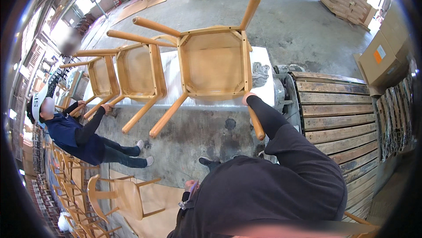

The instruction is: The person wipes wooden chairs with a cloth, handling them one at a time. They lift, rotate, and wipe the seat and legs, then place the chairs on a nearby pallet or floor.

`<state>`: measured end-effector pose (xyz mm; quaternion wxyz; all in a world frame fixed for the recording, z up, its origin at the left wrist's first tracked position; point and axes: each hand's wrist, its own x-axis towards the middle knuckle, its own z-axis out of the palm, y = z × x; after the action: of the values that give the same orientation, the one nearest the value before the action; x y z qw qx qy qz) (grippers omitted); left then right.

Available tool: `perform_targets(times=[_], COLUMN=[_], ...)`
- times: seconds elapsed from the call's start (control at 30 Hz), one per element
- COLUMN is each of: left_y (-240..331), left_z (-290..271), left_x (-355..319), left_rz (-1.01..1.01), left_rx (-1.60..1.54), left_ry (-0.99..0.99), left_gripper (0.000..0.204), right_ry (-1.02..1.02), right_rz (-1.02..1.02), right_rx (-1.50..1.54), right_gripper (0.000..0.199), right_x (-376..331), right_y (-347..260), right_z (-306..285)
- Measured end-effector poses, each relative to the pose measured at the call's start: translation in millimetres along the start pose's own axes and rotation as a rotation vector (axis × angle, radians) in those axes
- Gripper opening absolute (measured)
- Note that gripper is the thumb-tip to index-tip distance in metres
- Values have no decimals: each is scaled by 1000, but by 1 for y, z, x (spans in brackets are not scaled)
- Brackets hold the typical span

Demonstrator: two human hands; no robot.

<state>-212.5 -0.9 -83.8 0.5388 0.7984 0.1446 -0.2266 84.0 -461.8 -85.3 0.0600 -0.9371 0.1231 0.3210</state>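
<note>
Three pale wooden chairs lie seat-down on a table covered with a white sheet (pixel 172 77), their legs pointing up and toward me. My right hand (pixel 249 97), at the end of a black sleeve, grips the nearest chair (pixel 215 69) at the base of its front right leg. My left hand (pixel 190 187) stays low against my body, closed on a small thin tool (pixel 186 200) that I cannot identify. Beside the nearest chair stand the middle chair (pixel 138 71) and the far left chair (pixel 103 77).
A co-worker (pixel 70 137) in dark blue stands at the left with both hands on the left chair's legs. A grey rag (pixel 260 73) lies on the table. A slatted wooden platform (pixel 336 110) is at right, cardboard boxes (pixel 382 60) beyond, more chairs (pixel 125 196) at lower left.
</note>
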Motion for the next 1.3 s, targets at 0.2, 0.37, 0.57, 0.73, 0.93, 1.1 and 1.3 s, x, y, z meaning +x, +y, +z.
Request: perform_targets(times=[0.2,0.37,0.57,0.73,0.93,1.1,1.3], left_y=[18,1,-29,-33,-28,-34,-41], left_z=[9,6,-13,-11,3,-4,-15], left_x=[4,11,0,2,5,1,-12], left_rz=[31,-12,-8,76,46,-83,-117], left_rx=[80,220,404,429,283,258,412], left_ry=[-51,-84,-45,39,98,-25,-47], left_gripper=[27,24,22,21,19,22,24], right_ry=[62,55,-26,39,-4,75,-18], right_rz=[-3,2,-182,-152,-71,-49,-17], right_rx=[111,124,-225,-135,-24,-137,-12], right_gripper=[40,41,38,44,41,43,44], right_x=[-10,-9,-2,-10,-7,3,-4], right_y=[2,4,2,0,-2,0,0], right_z=[-4,-2,-2,-5,-4,3,-2])
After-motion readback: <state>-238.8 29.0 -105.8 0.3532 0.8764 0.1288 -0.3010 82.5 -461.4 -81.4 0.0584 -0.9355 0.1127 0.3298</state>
